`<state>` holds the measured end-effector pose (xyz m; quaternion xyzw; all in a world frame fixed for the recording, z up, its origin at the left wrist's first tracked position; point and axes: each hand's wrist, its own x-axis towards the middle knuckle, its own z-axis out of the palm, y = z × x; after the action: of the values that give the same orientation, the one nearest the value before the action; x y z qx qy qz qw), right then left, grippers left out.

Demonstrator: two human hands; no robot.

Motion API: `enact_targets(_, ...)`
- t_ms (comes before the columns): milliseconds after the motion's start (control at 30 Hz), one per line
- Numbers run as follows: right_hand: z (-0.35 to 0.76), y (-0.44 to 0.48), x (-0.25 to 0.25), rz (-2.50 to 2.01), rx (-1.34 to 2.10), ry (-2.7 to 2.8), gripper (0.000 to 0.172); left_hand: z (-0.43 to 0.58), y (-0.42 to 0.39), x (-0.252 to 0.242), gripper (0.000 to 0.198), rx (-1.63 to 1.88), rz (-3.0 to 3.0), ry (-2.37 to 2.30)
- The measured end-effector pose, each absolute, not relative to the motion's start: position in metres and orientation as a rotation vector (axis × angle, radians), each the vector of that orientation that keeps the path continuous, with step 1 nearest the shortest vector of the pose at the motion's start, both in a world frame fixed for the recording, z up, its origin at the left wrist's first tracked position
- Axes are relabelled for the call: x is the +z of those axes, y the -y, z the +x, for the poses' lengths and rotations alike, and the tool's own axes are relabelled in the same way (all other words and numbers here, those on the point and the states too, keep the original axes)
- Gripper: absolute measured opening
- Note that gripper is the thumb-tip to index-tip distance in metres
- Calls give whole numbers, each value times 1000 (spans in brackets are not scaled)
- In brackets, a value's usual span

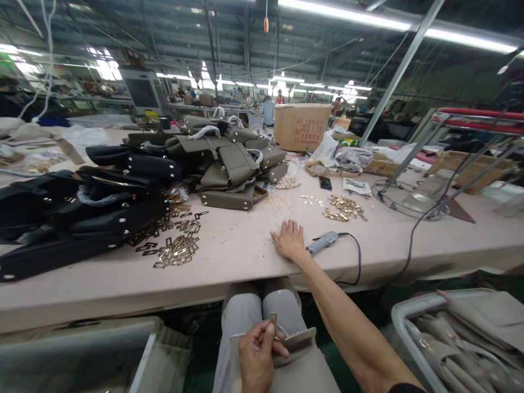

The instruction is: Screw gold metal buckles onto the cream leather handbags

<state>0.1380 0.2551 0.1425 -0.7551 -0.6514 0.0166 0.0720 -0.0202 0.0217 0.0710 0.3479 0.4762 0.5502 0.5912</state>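
Observation:
Down at my lap, my left hand [257,352] pinches a small metal bag plate [273,321] between thumb and fingers, at the flap edge of a beige-grey bag [303,368]. The bag lies across my legs. My right hand [290,240] rests palm down on the table [233,251], fingers spread. Just right of that hand lies a grey electric screwdriver [324,242] with a black cord. Whether anything small is under the right fingers cannot be made out. A pile of gold metal pieces [344,208] lies beyond the screwdriver.
Rectangular metal frames [178,250] lie left, beside black bags [102,218] and a heap of olive bags [229,164]. A phone [325,183], a carton [302,128] and a wire stand [409,199] are farther back. Bins flank me; the right bin [403,341] holds beige bags.

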Motion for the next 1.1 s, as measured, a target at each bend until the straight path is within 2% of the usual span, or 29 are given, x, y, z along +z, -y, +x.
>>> enact_targets(300, 143, -260, 128, -2278, -14, 1873, 93, -19, -20, 71, 48, 1291, 786, -1092)
enact_targets(467, 130, -254, 131, -2306, 140, 1893, 94, -19, -21, 71, 52, 1289, 792, -1119)
enact_targets(700, 101, -220, 138, -2027, 159, 2140, 94, -19, -22, 70, 52, 1283, 791, -1121)
enact_targets(867, 133, -221, 152, -2136, 36, 2067, 89, -20, -21, 72, 53, 1278, 780, -1124)
enact_targets(1100, 179, -223, 148, -2347, 142, 2151, 86, -22, -21, 68, 52, 1252, 782, -1090)
